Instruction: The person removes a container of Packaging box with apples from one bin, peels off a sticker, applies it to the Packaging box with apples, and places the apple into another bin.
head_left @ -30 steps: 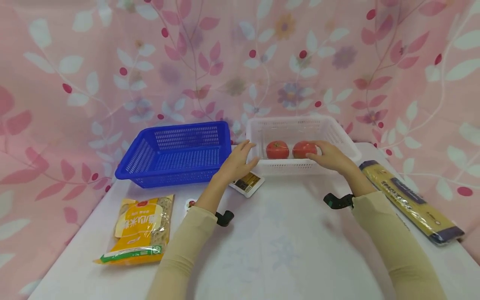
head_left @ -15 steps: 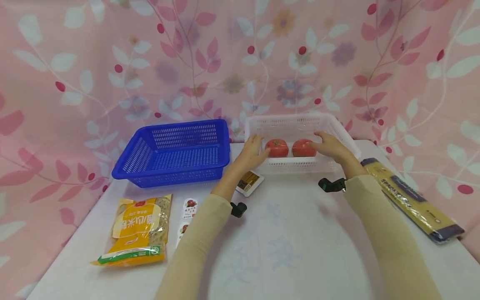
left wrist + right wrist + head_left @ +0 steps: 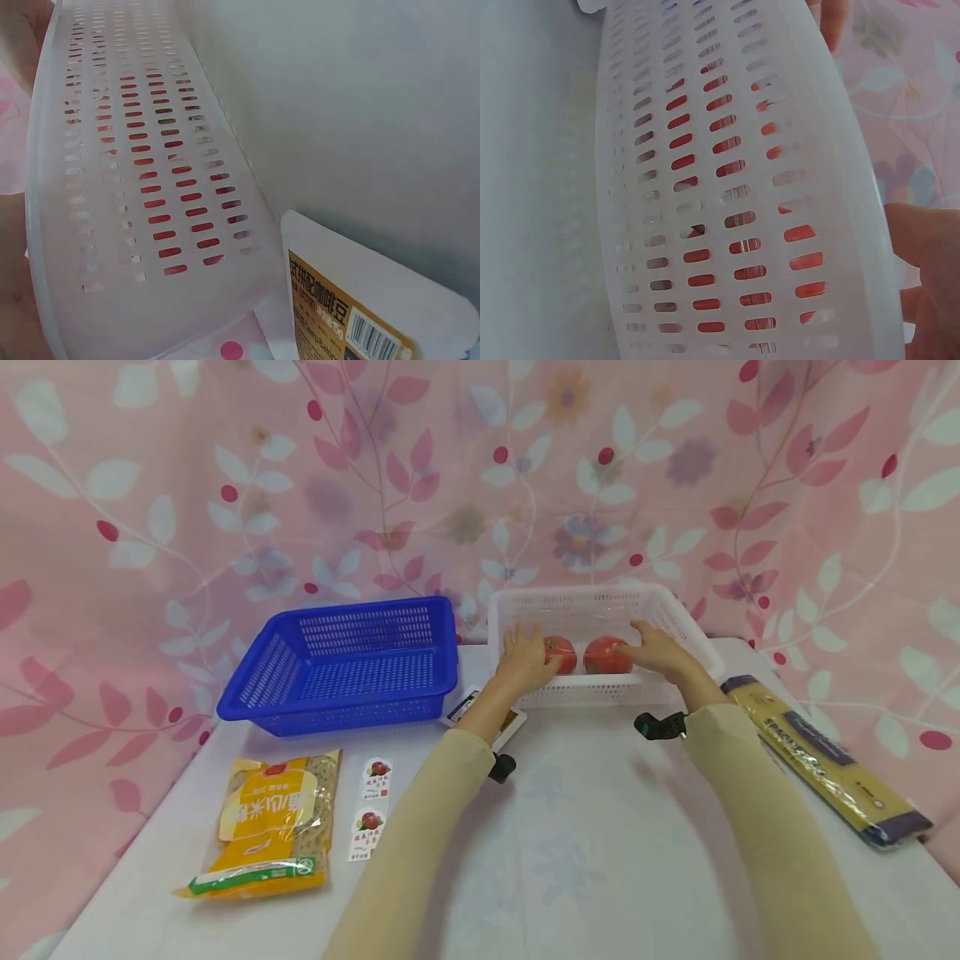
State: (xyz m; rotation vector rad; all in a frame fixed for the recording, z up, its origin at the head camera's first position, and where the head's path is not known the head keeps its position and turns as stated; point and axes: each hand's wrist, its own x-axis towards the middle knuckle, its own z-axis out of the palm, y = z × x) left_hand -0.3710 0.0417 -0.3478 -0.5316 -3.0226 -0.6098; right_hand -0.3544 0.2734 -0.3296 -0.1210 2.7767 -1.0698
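Two red tomatoes [image 3: 608, 655] lie side by side under clear plastic in the white basket [image 3: 600, 693]. My left hand [image 3: 527, 660] reaches over the basket's front rim, fingers spread, and overlaps the left tomato [image 3: 561, 653] in the head view. On the other side my right hand [image 3: 660, 652] reaches in, its thumb extended to the right tomato. Both wrist views look at the basket's slotted wall, with red showing through; parts of the left hand [image 3: 19, 285] and right hand [image 3: 934, 262] appear beyond the rim. My hidden fingertips leave their contact with the tomatoes unclear.
A blue basket [image 3: 345, 714] stands left of the white one. Under my left forearm lies a white packet with a brown label [image 3: 330, 315]. A yellow food bag [image 3: 270, 818] and two stickers [image 3: 367, 833] lie front left, a spaghetti pack [image 3: 825, 760] at right.
My left hand has moved right, from the white basket's left corner to over the left tomato. My right hand has barely shifted and stays by the right tomato.
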